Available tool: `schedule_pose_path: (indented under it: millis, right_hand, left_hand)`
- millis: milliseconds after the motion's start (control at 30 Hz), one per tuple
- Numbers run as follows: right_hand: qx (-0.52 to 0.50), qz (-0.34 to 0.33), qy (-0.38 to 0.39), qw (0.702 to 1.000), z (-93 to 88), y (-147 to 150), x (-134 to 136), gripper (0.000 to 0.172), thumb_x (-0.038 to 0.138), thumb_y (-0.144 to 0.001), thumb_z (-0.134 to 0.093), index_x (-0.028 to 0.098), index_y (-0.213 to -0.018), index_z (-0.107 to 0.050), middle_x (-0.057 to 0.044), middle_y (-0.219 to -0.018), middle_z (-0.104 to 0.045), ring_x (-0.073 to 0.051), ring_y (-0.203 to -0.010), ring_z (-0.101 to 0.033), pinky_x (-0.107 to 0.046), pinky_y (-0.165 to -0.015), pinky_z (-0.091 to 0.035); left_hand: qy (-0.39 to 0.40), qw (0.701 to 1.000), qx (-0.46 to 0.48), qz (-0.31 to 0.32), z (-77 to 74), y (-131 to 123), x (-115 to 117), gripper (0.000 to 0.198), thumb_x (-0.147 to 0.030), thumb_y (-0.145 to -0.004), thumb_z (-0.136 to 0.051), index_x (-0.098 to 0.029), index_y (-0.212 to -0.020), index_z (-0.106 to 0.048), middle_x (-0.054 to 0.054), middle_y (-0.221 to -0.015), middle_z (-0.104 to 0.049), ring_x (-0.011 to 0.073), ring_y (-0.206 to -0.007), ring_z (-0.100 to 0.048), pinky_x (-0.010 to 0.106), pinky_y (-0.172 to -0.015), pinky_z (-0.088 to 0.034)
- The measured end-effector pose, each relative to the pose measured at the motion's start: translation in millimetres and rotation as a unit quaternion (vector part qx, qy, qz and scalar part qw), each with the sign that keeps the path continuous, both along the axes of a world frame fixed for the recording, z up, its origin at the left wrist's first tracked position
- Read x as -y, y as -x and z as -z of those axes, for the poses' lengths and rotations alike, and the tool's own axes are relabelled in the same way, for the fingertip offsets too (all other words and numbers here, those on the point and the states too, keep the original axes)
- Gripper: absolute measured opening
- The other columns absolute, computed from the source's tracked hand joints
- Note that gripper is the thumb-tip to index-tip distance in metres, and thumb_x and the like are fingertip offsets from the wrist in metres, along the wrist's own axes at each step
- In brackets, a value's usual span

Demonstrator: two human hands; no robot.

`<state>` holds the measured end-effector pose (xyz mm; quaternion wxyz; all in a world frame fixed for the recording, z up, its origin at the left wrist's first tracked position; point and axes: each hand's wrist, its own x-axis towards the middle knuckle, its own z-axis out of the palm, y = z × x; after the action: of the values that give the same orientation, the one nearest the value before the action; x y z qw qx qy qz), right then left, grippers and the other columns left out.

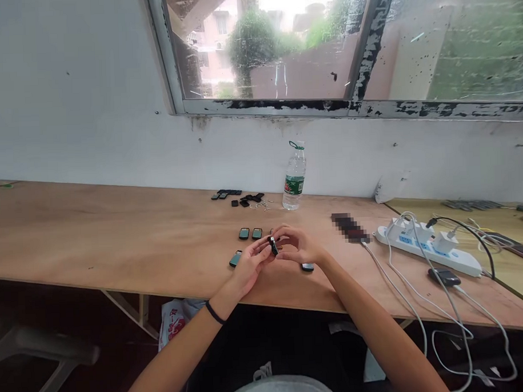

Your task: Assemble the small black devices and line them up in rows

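Over the table's front part I hold a small black device point(273, 246) on edge, with a shiny strip along its side; its exact kind is too small to make out. My left hand point(250, 266) grips it from the left, a black band round the wrist. From the right, the curled fingers and thumb of my right hand point(301, 246) close on it too. A similar dark device with a greenish screen point(235, 258) lies beside my left hand, and another point(307, 267) lies below my right. Two more screened devices point(250, 233) rest just behind, with another partly hidden by my fingers.
Black parts point(252, 199) and small pale pieces are clustered at the back, near a water bottle point(292, 183). Rightward are a blurred dark object point(349, 227) on a cable, a white power strip point(430, 250) with chargers, and a black box point(444, 277). Cables hang over the edge.
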<state>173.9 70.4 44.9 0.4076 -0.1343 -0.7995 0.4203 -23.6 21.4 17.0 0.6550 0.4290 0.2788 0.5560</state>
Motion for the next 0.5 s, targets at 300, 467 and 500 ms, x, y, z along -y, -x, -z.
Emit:
schedule_pose_path:
  millis: [300, 467, 500]
  right_hand:
    - [0.010, 0.029, -0.052, 0.998, -3.6, -5, -3, 0.039, 0.044, -0.087, -0.080, 0.022, -0.116, -0.067, -0.011, -0.118, -0.064, -0.027, -0.110, -0.064, -0.045, -0.097, -0.055]
    - [0.066, 0.089, -0.111, 0.988, -4.1, -10, -6, 0.034, 0.039, -0.083, -0.083, 0.022, -0.110, -0.070, -0.009, -0.109, -0.068, -0.023, -0.093, -0.063, -0.040, -0.085, -0.055]
    - [0.076, 0.094, -0.113, 0.986, -4.2, -10, -6, 0.034, 0.039, -0.083, -0.083, 0.023, -0.111, -0.070, -0.008, -0.108, -0.068, -0.023, -0.091, -0.063, -0.040, -0.084, -0.055]
  left_hand:
    - [-0.015, 1.000, -0.003, -0.013, -1.0, -1, 1, 0.043, -0.025, -0.080, -0.084, -0.022, -0.121, -0.073, 0.010, -0.124, -0.071, 0.0264, -0.121, -0.064, 0.039, -0.104, -0.052]
    - [-0.014, 0.999, -0.014, -0.025, 0.0, -1, 1, 0.049, -0.026, -0.078, -0.085, -0.022, -0.125, -0.072, 0.009, -0.123, -0.071, 0.0240, -0.121, -0.062, 0.036, -0.105, -0.050]
    - [-0.011, 0.999, -0.017, -0.028, 0.4, -1, 1, 0.050, -0.027, -0.078, -0.085, -0.022, -0.125, -0.072, 0.009, -0.123, -0.070, 0.0236, -0.122, -0.062, 0.035, -0.105, -0.050]
